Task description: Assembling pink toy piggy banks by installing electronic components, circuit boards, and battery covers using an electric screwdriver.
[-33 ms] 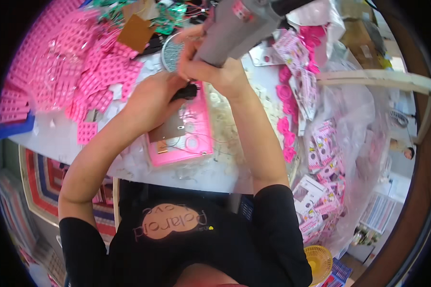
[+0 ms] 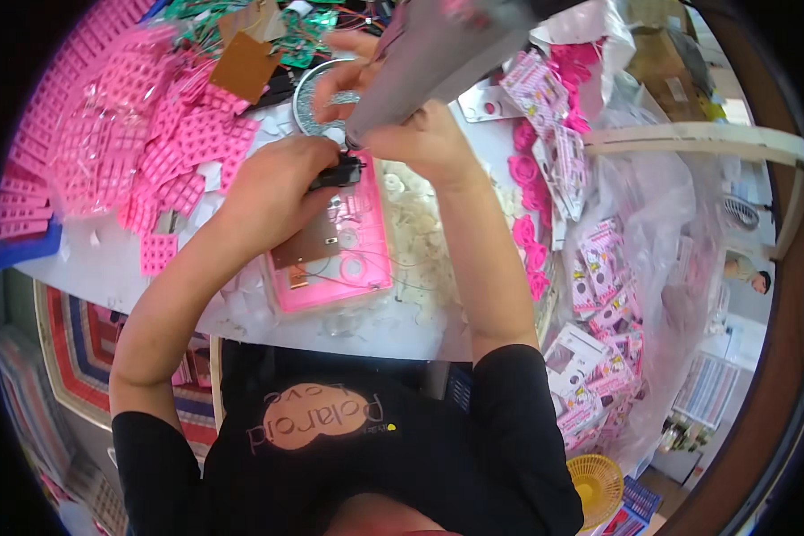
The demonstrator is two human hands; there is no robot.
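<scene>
My left hand (image 2: 272, 188) is closed on a small black part (image 2: 338, 172) at the upper end of an open pink plastic case (image 2: 372, 259). A brown board (image 2: 305, 248) and thin wires lie in the case. My right hand (image 2: 424, 143) is around the lower end of a large grey electric screwdriver (image 2: 447, 62), some fingers stretched out behind it. The tool's tapered end comes down close to the black part; its body hides part of the hand. Behind the hands stands a round dish (image 2: 305, 98) of small grey metal pieces.
Pink button pads (image 2: 196, 134) are heaped at the left, near green circuit boards (image 2: 304, 40). Small white parts (image 2: 420, 223) cover the table right of the case. Bright pink pieces (image 2: 527, 179) and printed cards (image 2: 607, 268) lie farther right. A yellow basket (image 2: 596, 491) stands lower right.
The right hand and the screwdriver have come slightly down and left, toward the black part. The right fingers look more spread. The left hand has barely shifted.
</scene>
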